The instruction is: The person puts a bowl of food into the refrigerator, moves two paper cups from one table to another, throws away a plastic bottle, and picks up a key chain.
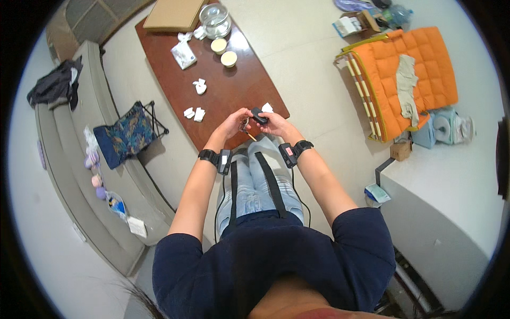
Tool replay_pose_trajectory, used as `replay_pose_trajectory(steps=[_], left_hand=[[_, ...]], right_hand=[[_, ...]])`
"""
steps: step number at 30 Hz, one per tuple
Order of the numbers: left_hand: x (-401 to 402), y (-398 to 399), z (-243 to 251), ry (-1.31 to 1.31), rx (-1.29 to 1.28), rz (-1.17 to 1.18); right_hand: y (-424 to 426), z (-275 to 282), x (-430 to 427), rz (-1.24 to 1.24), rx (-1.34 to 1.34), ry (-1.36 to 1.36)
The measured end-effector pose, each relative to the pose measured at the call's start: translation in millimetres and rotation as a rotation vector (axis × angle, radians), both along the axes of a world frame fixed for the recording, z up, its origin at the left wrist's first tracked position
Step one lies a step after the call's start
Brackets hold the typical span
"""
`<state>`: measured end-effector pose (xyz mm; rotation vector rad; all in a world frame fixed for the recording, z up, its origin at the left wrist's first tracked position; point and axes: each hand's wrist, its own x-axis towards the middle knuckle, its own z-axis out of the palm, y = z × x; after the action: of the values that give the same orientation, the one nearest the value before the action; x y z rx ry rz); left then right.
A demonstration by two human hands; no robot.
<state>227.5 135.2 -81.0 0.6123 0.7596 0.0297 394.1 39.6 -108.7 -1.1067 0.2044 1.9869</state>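
Observation:
Over the near end of a brown wooden table (pixel 233 93), my right hand (pixel 275 124) grips a small black fob-like object (pixel 259 116). Close beside it, my left hand (pixel 235 123) has its fingers curled around a small metallic item, perhaps keys, too small to make out. A thin yellowish stick-like piece (pixel 251 136) hangs below the left fingers. One white crumpled tissue (pixel 267 107) lies just beyond my right hand. More crumpled tissues (pixel 200 86) are farther left on the tabletop.
Toward the table's far end are two pale-yellow-topped cups (pixel 228 59), a clear glass pot (pixel 215 22), a tissue pack (pixel 183 55) and a cardboard box (pixel 174 15). A folding stool (pixel 127 133) and grey sofa (pixel 139 207) stand left. An orange padded chair (pixel 430 67) is right.

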Motion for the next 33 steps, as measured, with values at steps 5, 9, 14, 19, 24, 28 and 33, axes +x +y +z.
replay_pose_trajectory(steps=[5, 9, 14, 19, 24, 28, 33], left_hand=[[-4, -13, 54, -0.136, 0.02, -0.08], [0, -9, 69, -0.142, 0.005, -0.014], [49, -21, 96, -0.254, 0.036, -0.058], [137, -54, 104, -0.254, -0.015, -0.145], [233, -102, 94, -0.238, -0.103, -0.208], [318, -136, 87, -0.259, -0.119, -0.29], [404, -160, 98, -0.258, -0.111, -0.356]], right_hand=[[-31, 40, 1, -0.168, 0.032, -0.032], [-52, 67, 16, -0.26, 0.098, -0.092], [-81, 108, 53, -0.407, 0.174, -0.17], [-123, 114, 131, -0.511, 0.206, -0.212], [-179, 124, 219, -0.577, 0.201, -0.352], [-227, 121, 286, -0.682, 0.233, -0.289], [-264, 108, 348, -0.823, 0.207, -0.173]])
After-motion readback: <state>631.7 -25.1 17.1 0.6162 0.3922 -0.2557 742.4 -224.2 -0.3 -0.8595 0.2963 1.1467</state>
